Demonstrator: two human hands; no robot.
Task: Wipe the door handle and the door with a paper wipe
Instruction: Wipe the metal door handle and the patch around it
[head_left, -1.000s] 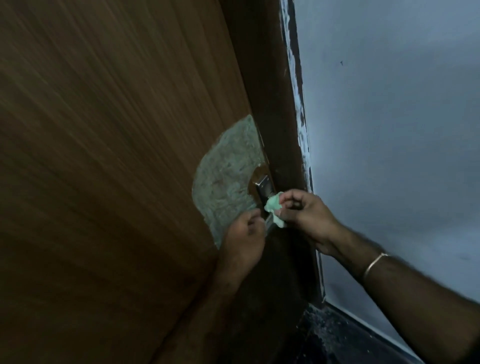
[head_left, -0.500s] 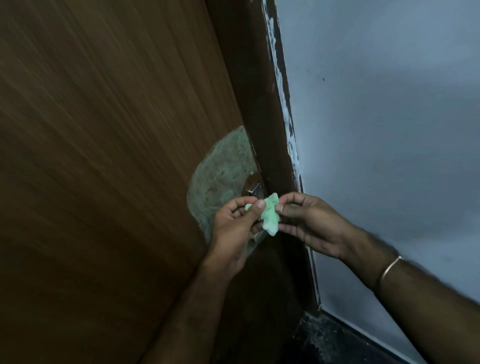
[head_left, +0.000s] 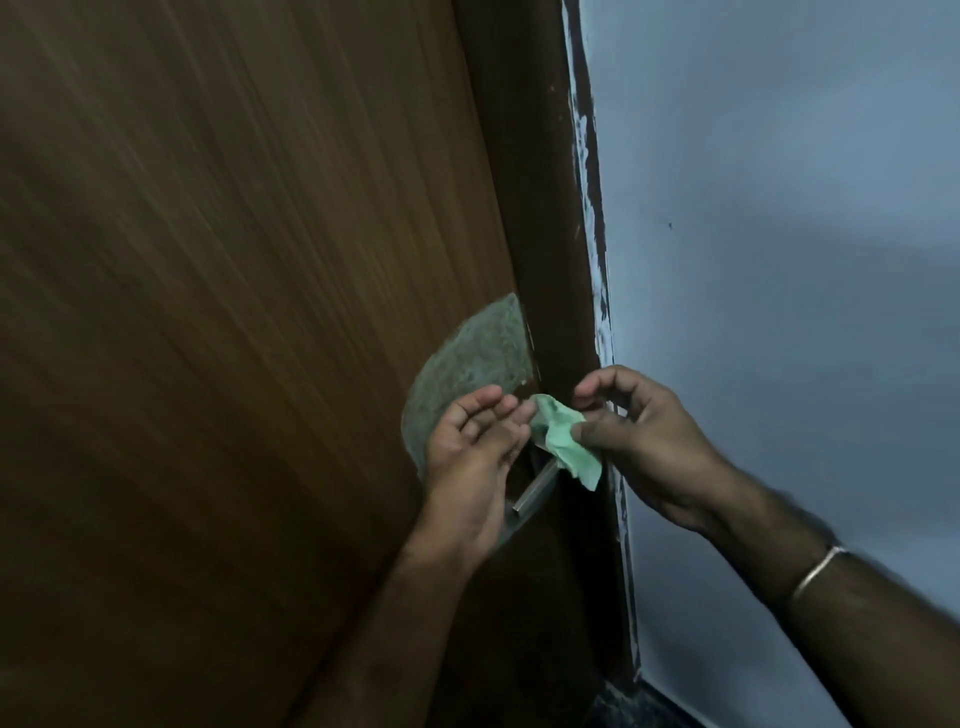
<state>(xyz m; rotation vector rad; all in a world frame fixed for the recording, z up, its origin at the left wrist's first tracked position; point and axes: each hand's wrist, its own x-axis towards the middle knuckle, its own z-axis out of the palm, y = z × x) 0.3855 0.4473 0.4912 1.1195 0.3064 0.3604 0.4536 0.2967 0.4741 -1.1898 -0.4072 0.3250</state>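
The crumpled green paper wipe (head_left: 563, 441) has passed fully into the right hand (head_left: 649, 441), whose thumb and fingers pinch it just in front of the dark door frame (head_left: 540, 208), where half a second ago both hands held it between them. The left hand (head_left: 475, 447) has let go and now lies palm up with loosely bent fingers, its grip apart, fingertips touching the wipe's edge. Below them the metal door handle (head_left: 532, 491) now shows bare against the wooden door (head_left: 234, 312), beside the scuffed grey patch (head_left: 467, 358).
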